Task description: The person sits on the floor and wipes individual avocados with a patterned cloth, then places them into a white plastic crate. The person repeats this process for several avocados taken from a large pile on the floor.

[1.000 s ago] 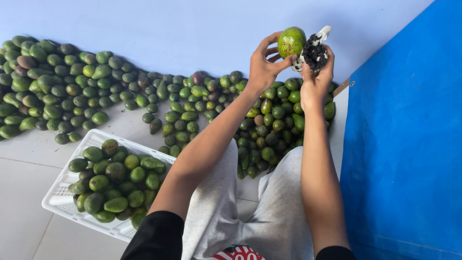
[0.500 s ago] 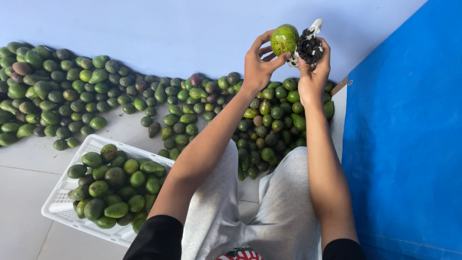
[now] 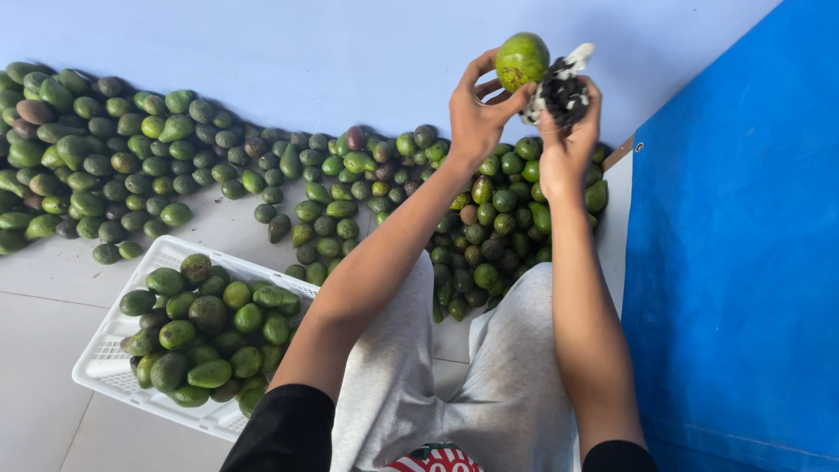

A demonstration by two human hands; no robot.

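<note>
Left-hand grip (image 3: 476, 118) pinches a green avocado (image 3: 522, 61) by the fingertips, raised high before the pale wall, while the right hand (image 3: 568, 131) is clenched around a dark, white-flecked rag (image 3: 559, 92) pressed to its side. With so light a hold, a firm rub could pop the fruit loose onto the pile of avocados (image 3: 489, 218) on the floor below and bruise it.

Open air around both raised hands, wall behind bare. Floor at 12 to 10 o'clock blocked by the avocado pile (image 3: 175, 166), which runs along the wall and under the hands. Crate (image 3: 105, 358) at 8 o'clock is full. Bare tile strip between crate and pile. Blue tarp (image 3: 743, 262) walls off 3 o'clock.
</note>
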